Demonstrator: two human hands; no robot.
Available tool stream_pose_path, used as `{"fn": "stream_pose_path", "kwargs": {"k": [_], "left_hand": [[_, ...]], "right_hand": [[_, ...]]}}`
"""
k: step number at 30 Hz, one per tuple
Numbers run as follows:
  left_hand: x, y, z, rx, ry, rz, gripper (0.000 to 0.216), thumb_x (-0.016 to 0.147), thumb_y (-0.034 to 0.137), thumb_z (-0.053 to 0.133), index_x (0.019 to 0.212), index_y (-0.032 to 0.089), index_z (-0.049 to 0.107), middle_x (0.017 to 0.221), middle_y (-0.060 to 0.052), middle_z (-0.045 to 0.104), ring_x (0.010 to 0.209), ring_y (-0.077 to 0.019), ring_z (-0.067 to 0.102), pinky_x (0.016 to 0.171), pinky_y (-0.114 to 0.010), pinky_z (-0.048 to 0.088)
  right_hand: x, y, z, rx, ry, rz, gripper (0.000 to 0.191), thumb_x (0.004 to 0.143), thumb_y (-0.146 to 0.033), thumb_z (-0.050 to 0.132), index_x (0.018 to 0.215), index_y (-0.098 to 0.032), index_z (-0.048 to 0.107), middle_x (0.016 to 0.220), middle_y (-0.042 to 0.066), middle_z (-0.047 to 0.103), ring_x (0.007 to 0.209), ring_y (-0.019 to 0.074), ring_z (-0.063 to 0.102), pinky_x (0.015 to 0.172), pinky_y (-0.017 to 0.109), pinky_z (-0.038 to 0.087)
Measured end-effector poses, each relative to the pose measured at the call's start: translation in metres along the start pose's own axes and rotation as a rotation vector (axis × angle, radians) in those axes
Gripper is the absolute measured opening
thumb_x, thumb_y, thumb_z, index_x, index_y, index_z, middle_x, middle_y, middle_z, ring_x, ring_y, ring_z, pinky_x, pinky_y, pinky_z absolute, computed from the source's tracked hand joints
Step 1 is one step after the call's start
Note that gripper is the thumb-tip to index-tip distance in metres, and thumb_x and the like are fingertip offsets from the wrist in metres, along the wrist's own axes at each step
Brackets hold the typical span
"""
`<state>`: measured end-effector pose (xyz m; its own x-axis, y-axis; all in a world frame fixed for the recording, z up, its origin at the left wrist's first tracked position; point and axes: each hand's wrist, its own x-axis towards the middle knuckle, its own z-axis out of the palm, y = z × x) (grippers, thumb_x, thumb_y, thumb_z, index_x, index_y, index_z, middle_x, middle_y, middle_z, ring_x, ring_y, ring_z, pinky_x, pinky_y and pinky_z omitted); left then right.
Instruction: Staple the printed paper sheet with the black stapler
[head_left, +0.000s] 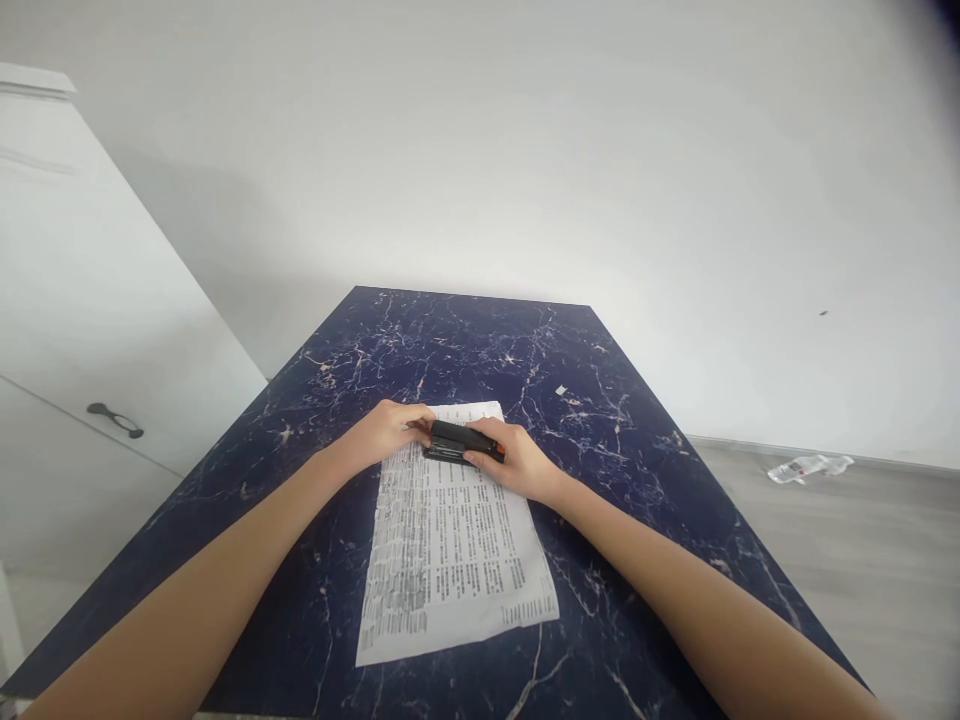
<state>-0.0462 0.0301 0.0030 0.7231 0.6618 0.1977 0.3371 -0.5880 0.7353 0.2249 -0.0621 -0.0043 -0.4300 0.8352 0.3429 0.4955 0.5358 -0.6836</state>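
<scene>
A black stapler lies crosswise over the upper part of a printed sheet of paper, its long side running left to right. My right hand is closed around the stapler's right end, with the thumb along the near side and the fingers over the top. At the stapler's left end, my left hand has its fingers curled together over the paper's upper left edge. What those fingertips pinch is hidden. Small dense print covers the sheet, and its lower right edge curls slightly.
Beneath everything is a dark blue marbled table. A tiny white scrap lies on it, right of the paper. A white cabinet with a dark handle stands at left. Clear plastic packaging lies on the floor at right, by the wall.
</scene>
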Motion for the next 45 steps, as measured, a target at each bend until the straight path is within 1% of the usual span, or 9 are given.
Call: {"fn": "stream_pose_path", "kwargs": {"k": [13,16,19,22,25,30,34,41,45], "left_hand": [[0.005,-0.001,0.009,0.131,0.008,0.107,0.024,0.098,0.022,0.053,0.104,0.022,0.077,0.098,-0.005,0.08,0.087,-0.0211,0.076,0.082,-0.032,0.06],[0.003,-0.001,0.006,0.19,0.003,0.067,0.022,0.097,0.031,0.059,0.111,0.024,0.075,0.107,-0.006,0.078,0.096,-0.0229,0.074,0.087,-0.035,0.059],[0.004,0.002,0.007,0.27,0.096,-0.05,0.03,0.1,0.04,0.058,0.122,0.025,0.071,0.125,-0.008,0.072,0.115,-0.0269,0.068,0.102,-0.043,0.053],[0.008,0.007,0.018,0.415,0.176,-0.146,0.045,0.103,0.046,0.052,0.136,0.019,0.063,0.14,-0.016,0.063,0.134,-0.0351,0.054,0.112,-0.056,0.042],[0.011,0.008,0.031,0.537,0.139,-0.137,0.048,0.101,0.047,0.055,0.136,0.014,0.061,0.139,-0.019,0.059,0.132,-0.0394,0.051,0.109,-0.059,0.041],[0.01,0.006,0.036,0.537,0.172,-0.072,0.019,0.1,0.035,0.056,0.108,0.018,0.062,0.116,-0.011,0.061,0.109,-0.0301,0.057,0.095,-0.046,0.047],[0.007,0.012,0.027,0.46,0.158,-0.054,0.005,0.102,0.025,0.05,0.101,0.021,0.052,0.104,-0.008,0.063,0.097,-0.0258,0.06,0.087,-0.042,0.046],[0.007,0.014,0.017,0.438,0.145,-0.1,0.011,0.102,0.031,0.052,0.107,0.021,0.053,0.105,-0.009,0.067,0.093,-0.0267,0.063,0.085,-0.042,0.047],[0.006,0.008,0.017,0.437,0.143,-0.094,0.016,0.101,0.035,0.051,0.108,0.021,0.056,0.103,-0.009,0.068,0.09,-0.026,0.063,0.087,-0.043,0.048]], "right_hand": [[0.002,0.001,0.0,-0.005,-0.012,0.006,0.023,0.097,-0.029,0.066,0.118,-0.022,0.064,0.101,0.005,0.071,0.084,0.0182,0.065,0.073,0.031,0.051],[0.0,-0.002,0.002,-0.007,0.065,0.033,0.023,0.092,-0.028,0.071,0.115,-0.023,0.068,0.101,0.004,0.074,0.084,0.0185,0.067,0.075,0.031,0.052],[-0.001,-0.001,-0.003,0.035,0.197,0.109,0.025,0.089,-0.031,0.075,0.113,-0.023,0.072,0.102,0.005,0.077,0.086,0.021,0.07,0.076,0.034,0.054],[-0.003,0.005,-0.02,0.039,0.394,0.207,0.028,0.089,-0.033,0.072,0.115,-0.021,0.072,0.102,0.006,0.077,0.086,0.0234,0.071,0.077,0.037,0.055],[-0.007,0.014,-0.045,-0.07,0.476,0.28,0.027,0.088,-0.034,0.071,0.111,-0.02,0.073,0.099,0.007,0.077,0.083,0.0251,0.071,0.078,0.04,0.055],[-0.018,0.035,-0.077,-0.222,0.411,0.375,0.024,0.084,-0.03,0.071,0.105,-0.021,0.075,0.094,0.005,0.077,0.082,0.026,0.07,0.081,0.042,0.053],[-0.024,0.049,-0.089,-0.207,0.301,0.397,0.026,0.084,-0.031,0.072,0.107,-0.021,0.075,0.097,0.005,0.077,0.086,0.0264,0.07,0.083,0.043,0.053],[-0.026,0.036,-0.099,-0.011,-0.05,0.277,0.028,0.086,-0.035,0.075,0.11,-0.021,0.075,0.104,0.005,0.075,0.093,0.0245,0.069,0.085,0.041,0.053],[-0.025,0.023,-0.102,0.04,-0.133,0.257,0.024,0.086,-0.032,0.074,0.107,-0.021,0.074,0.102,0.005,0.074,0.091,0.0234,0.068,0.083,0.04,0.054]]}}
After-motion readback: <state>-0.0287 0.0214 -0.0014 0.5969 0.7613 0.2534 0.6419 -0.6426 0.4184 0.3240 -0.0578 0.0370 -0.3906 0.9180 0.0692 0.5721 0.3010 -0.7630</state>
